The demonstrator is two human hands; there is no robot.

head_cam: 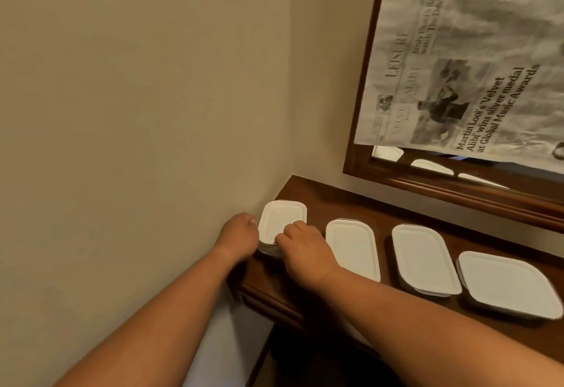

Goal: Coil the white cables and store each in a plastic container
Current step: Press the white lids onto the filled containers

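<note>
Step in hand, as we are reading it: working the lid of the leftmost container (283,215), which is sitting in the corner against the wall (152,112). We cannot tell whether the lid is coming off or being pressed home.

Our left hand (239,232) is curling against the container's left edge, thumb touching the lid rim and bracing the body. Our right hand (302,244) is curling its fingers over the near right corner of the lid and gripping there. Both grips are narrow, closed on this one container.

To do it well, we are noting:
- The left hand should be steadying the base, so it is not sliding off the wooden top (335,203), whose front edge lies just beside it.
- The lid should be worked from one corner round the rim, not pulled all at once.
- The right wrist should be staying off the second container (352,247), which is lying just beside it.

Containers: four are lying in a row, with the third (424,257) and fourth (508,283) further right, each apart from its neighbour. All are wearing opaque white lids, so their contents are hidden.

White cables: none are showing anywhere. They are possibly inside already, but we are not able to say
</note>
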